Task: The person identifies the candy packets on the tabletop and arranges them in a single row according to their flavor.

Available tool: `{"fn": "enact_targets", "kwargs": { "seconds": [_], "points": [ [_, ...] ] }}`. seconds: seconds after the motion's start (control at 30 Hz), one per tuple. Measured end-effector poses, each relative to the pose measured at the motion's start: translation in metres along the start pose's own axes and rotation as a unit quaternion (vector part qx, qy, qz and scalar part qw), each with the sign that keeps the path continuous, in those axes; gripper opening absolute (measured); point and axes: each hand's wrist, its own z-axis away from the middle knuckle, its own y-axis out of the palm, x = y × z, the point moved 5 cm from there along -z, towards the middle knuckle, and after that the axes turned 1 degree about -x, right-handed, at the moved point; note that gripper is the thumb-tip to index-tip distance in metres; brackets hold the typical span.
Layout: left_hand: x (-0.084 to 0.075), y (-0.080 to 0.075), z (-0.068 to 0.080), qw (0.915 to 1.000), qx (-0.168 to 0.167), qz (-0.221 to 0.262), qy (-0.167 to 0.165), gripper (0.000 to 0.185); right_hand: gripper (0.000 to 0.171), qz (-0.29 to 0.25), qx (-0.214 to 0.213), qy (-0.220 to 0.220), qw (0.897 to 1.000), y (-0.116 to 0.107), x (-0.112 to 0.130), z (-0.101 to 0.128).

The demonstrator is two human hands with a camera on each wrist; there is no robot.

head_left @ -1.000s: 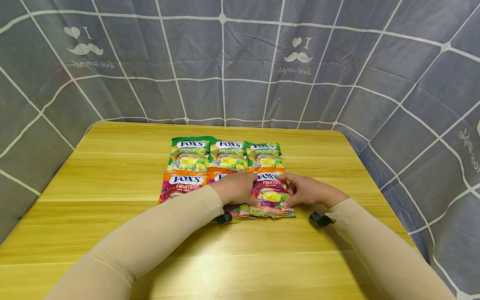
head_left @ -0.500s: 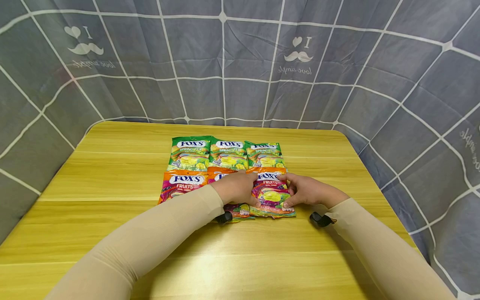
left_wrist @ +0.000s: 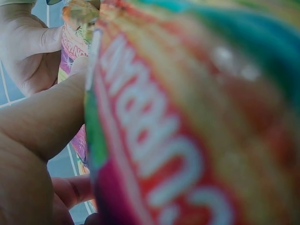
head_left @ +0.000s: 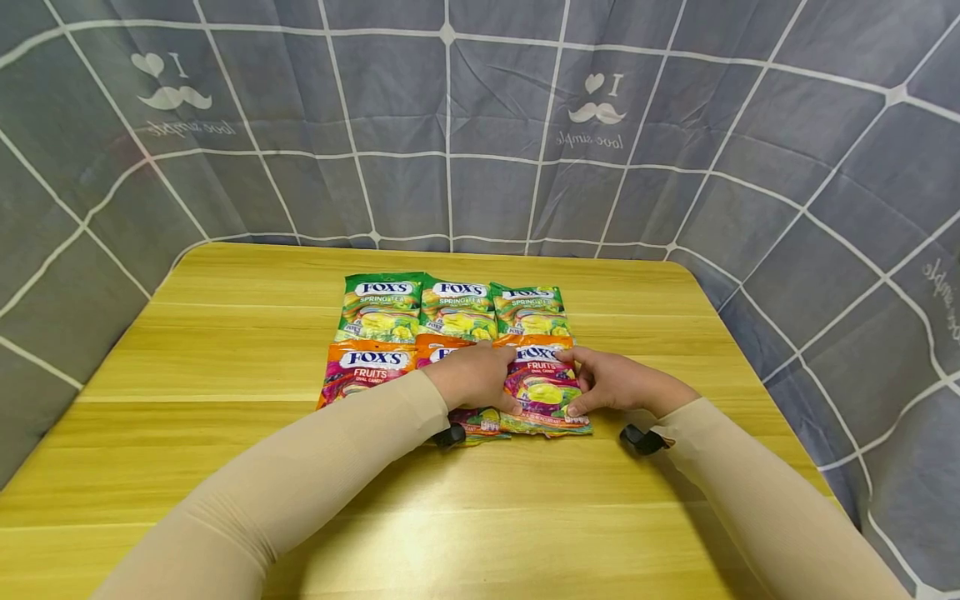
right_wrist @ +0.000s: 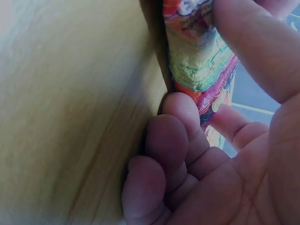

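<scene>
Both hands are pinching the near-right Fox's Fruits candy bag (head_left: 543, 390) on the wooden surface (head_left: 225, 350), left hand (head_left: 474, 377) on its left edge, right hand (head_left: 611, 382) on its right, apparently squaring it into the grid; next move probably needs a clean release.

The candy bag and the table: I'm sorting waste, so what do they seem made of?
The candy bag held by both hands looks like thin glossy plastic film: it crinkles, shines and carries printed colours. The table looks like wood or laminate, with yellow grain lines.
</scene>
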Motion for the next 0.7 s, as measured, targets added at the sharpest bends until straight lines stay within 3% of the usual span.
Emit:
{"fn": "enact_targets", "kwargs": {
  "seconds": [0.2, 0.43, 0.57, 0.7],
  "points": [
    [-0.002, 0.0, -0.001, 0.9999, 0.002, -0.013, 0.0, 0.098, 0.087, 0.0, 0.005, -0.001, 1.0, -0.002, 0.002, 0.002],
    [-0.001, -0.002, 0.002, 0.9998, 0.012, 0.01, 0.011, 0.098, 0.092, 0.026, 0.006, 0.008, 1.0, -0.007, 0.003, 0.004],
    [0.008, -0.01, 0.008, 0.9994, 0.003, 0.025, 0.025, 0.091, 0.085, 0.043, -0.02, 0.009, 0.999, -0.015, 0.002, 0.008],
    [0.028, -0.026, 0.018, 0.9992, -0.022, 0.027, 0.022, 0.085, 0.076, 0.067, -0.074, 0.006, 0.995, -0.025, 0.001, 0.011]
  ]
}}
